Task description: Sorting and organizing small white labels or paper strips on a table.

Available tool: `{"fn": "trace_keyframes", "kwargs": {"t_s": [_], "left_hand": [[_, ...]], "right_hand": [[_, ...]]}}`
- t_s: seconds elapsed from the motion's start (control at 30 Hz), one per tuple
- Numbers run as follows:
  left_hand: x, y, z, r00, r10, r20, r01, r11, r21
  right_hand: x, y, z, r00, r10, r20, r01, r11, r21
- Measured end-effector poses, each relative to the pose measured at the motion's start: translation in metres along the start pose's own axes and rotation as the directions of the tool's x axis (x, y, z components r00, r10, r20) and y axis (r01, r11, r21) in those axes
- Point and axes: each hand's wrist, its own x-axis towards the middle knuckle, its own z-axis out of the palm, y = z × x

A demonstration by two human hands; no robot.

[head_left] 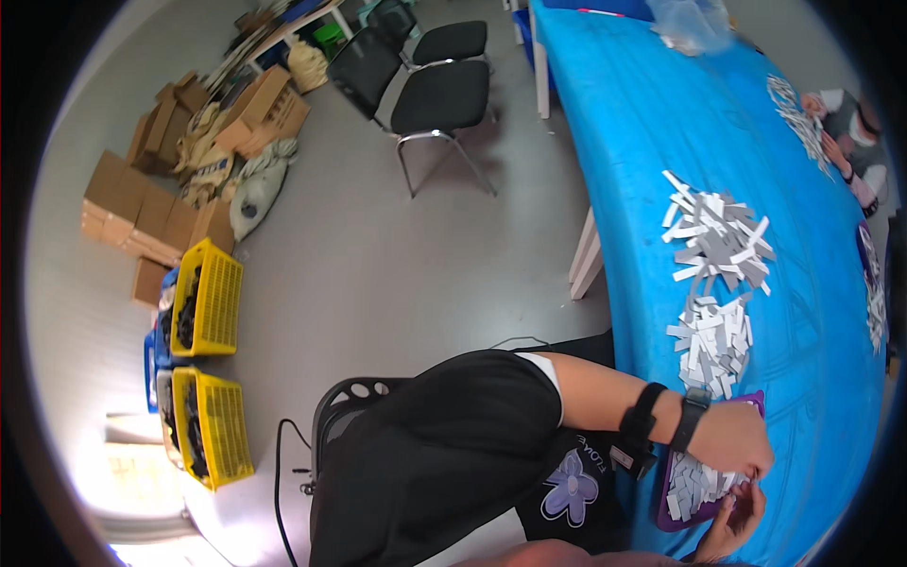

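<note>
My left hand (735,440) reaches over a purple tray (664,516), with a dark watch and a strapped black device at the wrist. Its fingers are curled together at the tray's right side. Just below, my right hand (734,525) comes up from the lower edge, fingers bent and touching or nearly touching the left fingertips. Whatever lies between the fingers of either hand is too small and hidden to make out. Short grey and white strips (692,488) fill the tray. Beyond it on the blue-covered table lies a heap of similar strips (713,348).
A larger pile of strips (723,241) lies farther up the blue tablecloth (624,142). Across the table, another person's hands (829,142) are beside more strips (796,118). Black chairs (439,97), yellow crates (219,302) and cardboard boxes (132,203) stand to the left.
</note>
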Motion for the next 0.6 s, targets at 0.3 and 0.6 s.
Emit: {"fn": "trace_keyframes", "kwargs": {"t_s": [0.3, 0.6], "left_hand": [[-0.006, 0.014, -0.004, 0.996, -0.023, 0.087, 0.034, 0.992, -0.124], [-0.018, -0.011, -0.041, 0.884, -0.256, 0.390, 0.372, 0.891, -0.260]], "right_hand": [[0.007, 0.034, -0.002, 0.967, -0.255, -0.013, 0.254, 0.966, -0.047], [0.028, -0.036, 0.015, 0.976, -0.211, 0.063, 0.216, 0.972, -0.089]]}}
